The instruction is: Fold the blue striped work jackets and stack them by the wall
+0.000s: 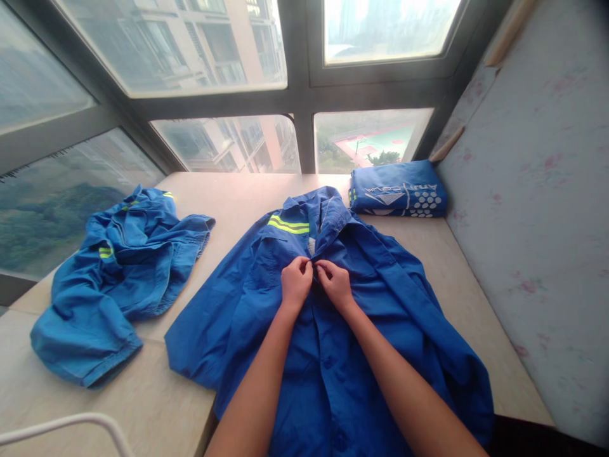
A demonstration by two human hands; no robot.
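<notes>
A blue work jacket [259, 304] with a yellow-green reflective stripe on its chest lies spread on its back, collar toward the window. My left hand [297, 282] pinches one edge of its front opening just below the collar. Right beside it, my right hand [333, 284] pinches the other edge, and the fingertips of both hands nearly meet. Whatever small part sits between the fingers, such as a button, is hidden. Further down, the front placket runs between my forearms, with buttons faintly showing.
A crumpled blue jacket [118, 279] lies to the left on the pale ledge [238, 184]. At the back right sits a folded stack of blue garments [399, 190] with white printing. Windows close off the back, a flowered wall [533, 254] the right. A white tube [71, 420] crosses the lower left.
</notes>
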